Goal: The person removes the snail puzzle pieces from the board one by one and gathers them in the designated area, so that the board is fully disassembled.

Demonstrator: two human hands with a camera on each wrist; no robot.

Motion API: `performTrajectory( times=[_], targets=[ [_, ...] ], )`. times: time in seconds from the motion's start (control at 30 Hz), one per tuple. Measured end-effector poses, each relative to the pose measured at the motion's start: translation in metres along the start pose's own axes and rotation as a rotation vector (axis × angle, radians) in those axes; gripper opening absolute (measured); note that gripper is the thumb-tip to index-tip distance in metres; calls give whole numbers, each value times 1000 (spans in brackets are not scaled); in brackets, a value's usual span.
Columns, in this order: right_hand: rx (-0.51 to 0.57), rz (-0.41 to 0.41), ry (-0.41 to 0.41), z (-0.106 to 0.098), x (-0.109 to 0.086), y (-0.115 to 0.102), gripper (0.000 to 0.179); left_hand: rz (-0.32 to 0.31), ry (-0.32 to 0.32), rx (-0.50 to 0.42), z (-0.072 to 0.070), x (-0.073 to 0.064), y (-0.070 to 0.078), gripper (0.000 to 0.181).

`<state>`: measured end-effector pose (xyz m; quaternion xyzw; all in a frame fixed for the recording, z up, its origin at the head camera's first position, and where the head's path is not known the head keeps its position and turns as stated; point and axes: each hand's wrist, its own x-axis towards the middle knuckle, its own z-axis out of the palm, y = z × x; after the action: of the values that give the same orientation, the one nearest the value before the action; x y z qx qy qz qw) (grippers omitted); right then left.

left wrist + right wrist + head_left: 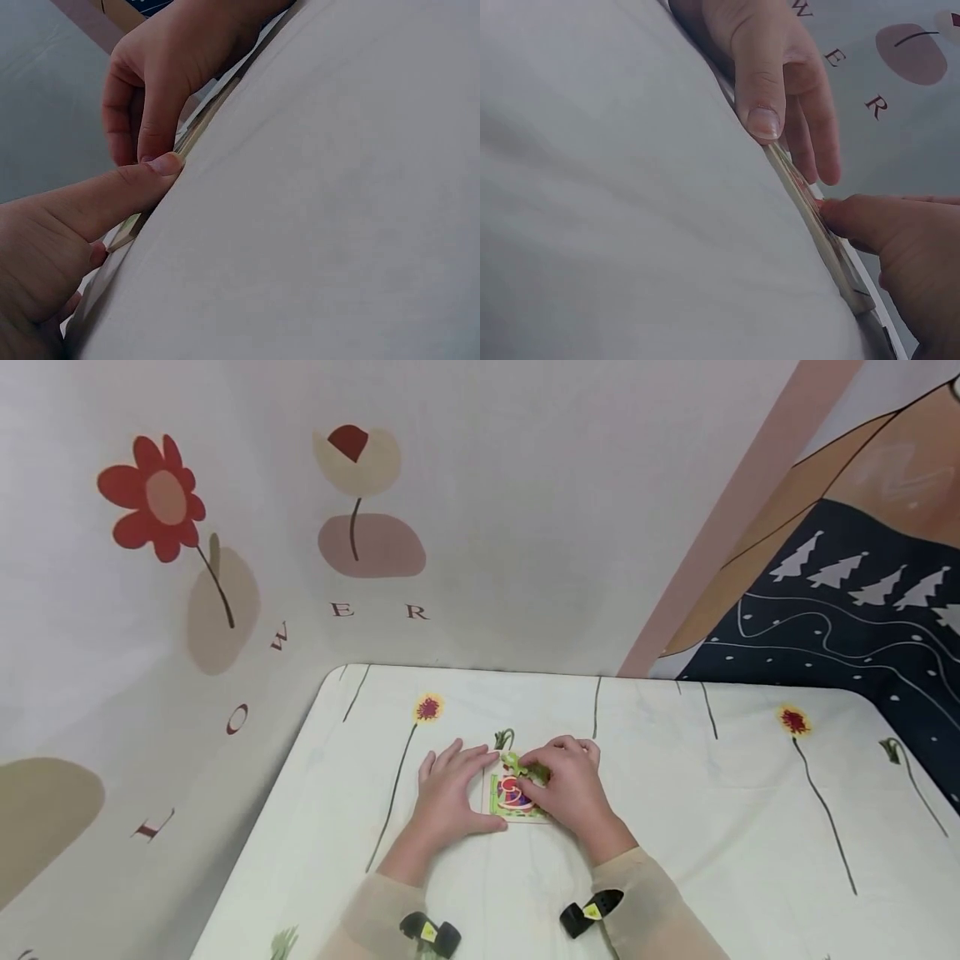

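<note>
A small, thin puzzle board (516, 817) with a red, purple and green picture lies flat on the table. My left hand (452, 792) steadies its left side, with the thumb along the near edge and straight fingers toward the far edge. From the right, my right hand (573, 783) reaches over the board, thumb and index finger curled together at a green puzzle piece (513, 763) near the top of the picture. Its fingers partly cover the picture's right side. Both wrist views catch the board edge-on, a pale edge (799, 202) under the fingertips.
A white cloth with printed flowers covers the table (720, 860). Behind it and to the left hangs a pale printed curtain (510, 527); a dark panel with white trees (840, 610) is at the right. Each wrist carries a black strap-on device (591, 913).
</note>
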<state>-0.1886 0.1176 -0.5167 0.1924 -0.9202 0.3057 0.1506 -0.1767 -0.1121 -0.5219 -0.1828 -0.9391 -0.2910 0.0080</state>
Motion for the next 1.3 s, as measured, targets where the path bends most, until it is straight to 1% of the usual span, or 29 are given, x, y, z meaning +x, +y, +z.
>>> performTrajectory(
  times=[0.1,0.2,0.3,0.37,0.57,0.67,0.8,0.87,1.07,1.23,1.3],
  targets=[
    [55,35,22,2,0,0,27,-8,-5,0,0,0,-1,101],
    [124,75,63,3,0,0,33,-19,-11,-9,0,-1,-2,102],
    [167,100,104,3,-1,-1,33,-16,-2,-12,-1,-1,-2,101],
    [177,112,125,2,-1,0,31,-14,4,-14,0,-2,-3,100],
    [172,125,181,-4,-9,7,29,3,10,-18,3,-1,-3,100],
    [166,94,214,-11,-14,14,29,4,4,-20,5,0,-1,99],
    [136,55,241,-16,-19,26,30,-3,2,-9,3,-1,1,98],
    [114,55,238,-18,-20,31,31,-4,3,-3,1,-1,1,98],
    [83,89,221,-29,-29,45,32,-9,-3,-5,1,-2,0,98],
    [87,111,238,-40,-38,57,31,-6,10,-8,2,-1,0,97],
    [83,116,245,-44,-42,61,31,-7,3,-9,2,-1,0,97]
  ],
)
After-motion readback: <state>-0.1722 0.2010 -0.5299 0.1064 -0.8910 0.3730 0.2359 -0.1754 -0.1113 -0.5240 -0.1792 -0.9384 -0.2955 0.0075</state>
